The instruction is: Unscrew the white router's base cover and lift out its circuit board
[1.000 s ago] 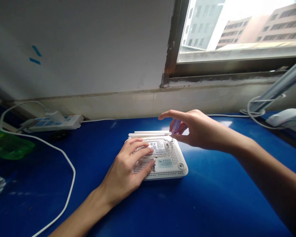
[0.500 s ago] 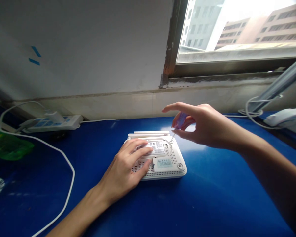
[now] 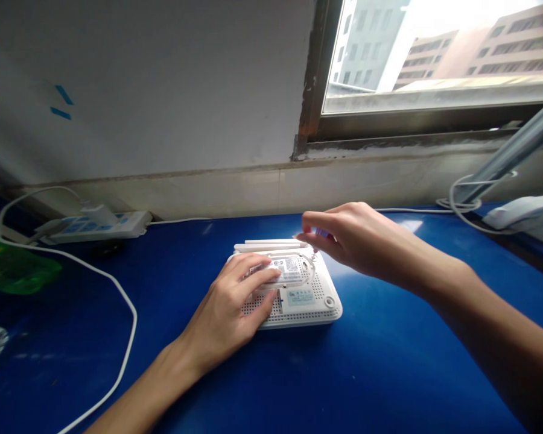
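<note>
A white router (image 3: 305, 301) lies upside down on the blue table (image 3: 380, 361), its folded antennas along the far edge. My left hand (image 3: 235, 307) rests flat on its underside, fingers spread over the label. My right hand (image 3: 348, 238) hovers at the router's far right corner, its fingers pinched round a small purple-handled screwdriver (image 3: 320, 233) that is mostly hidden by the fingers. The tool's tip points down at the corner screw hole.
A white power strip (image 3: 95, 224) with a plugged adapter sits at the back left, its white cable (image 3: 127, 319) looping across the table. A green object (image 3: 13, 268) lies at the far left. A grey lamp arm (image 3: 507, 160) and coiled cable stand at the right, under the window.
My right hand lifted slightly with the forefinger stretched out, then came back down and curled its fingers over the screwdriver. My left hand and the router stayed put.
</note>
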`<state>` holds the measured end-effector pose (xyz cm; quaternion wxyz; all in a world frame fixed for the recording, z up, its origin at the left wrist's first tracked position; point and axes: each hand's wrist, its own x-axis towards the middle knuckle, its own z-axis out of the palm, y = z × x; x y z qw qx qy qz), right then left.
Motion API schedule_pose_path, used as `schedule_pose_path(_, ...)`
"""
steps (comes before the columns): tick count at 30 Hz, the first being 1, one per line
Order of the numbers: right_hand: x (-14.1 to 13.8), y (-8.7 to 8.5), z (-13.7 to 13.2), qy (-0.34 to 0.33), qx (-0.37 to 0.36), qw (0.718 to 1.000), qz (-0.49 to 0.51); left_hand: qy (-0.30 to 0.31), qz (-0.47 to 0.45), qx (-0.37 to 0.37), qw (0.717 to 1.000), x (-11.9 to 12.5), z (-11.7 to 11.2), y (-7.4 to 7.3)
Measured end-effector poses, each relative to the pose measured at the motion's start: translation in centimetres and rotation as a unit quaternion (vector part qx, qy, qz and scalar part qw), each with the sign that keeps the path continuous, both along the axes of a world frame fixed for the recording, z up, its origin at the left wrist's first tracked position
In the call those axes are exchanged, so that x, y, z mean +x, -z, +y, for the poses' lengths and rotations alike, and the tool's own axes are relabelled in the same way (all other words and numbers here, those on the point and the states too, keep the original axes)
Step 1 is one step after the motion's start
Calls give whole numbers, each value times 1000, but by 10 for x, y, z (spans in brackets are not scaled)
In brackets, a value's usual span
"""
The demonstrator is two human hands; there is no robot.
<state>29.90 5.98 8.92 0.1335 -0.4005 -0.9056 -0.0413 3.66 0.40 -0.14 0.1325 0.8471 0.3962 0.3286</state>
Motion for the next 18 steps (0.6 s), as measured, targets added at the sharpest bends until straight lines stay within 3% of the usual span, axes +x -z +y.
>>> schedule_pose_path(4,-1,2,1,-51,-48,995,70,2,0,0,1000,0,0,0)
schedule_pose_path(18,3,5,8,-32,-89,989,111,-2,-2,-4,1000,-1,0,2)
